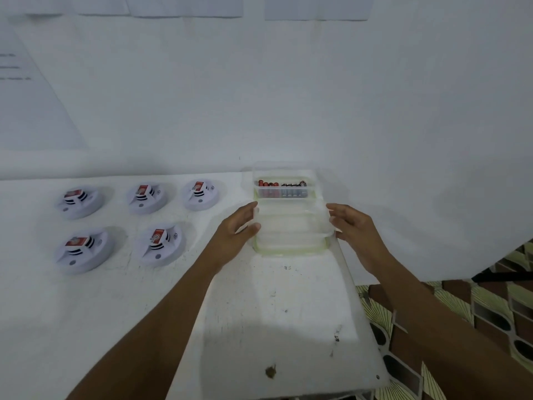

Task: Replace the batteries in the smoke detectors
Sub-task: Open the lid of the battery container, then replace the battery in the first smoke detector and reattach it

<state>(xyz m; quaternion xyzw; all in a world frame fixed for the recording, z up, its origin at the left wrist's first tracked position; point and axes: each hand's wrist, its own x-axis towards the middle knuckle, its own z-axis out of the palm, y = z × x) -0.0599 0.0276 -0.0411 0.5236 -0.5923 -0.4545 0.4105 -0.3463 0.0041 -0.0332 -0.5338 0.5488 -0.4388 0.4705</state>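
While both hands' fingers (253,210) clasp clear container (291,238), batteries (281,184) sit beyond.

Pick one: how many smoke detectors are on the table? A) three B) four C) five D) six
C: five smoke detectors lie on the table, three in the far row and two in the near row, all to the left of the clear containers that both hands touch.
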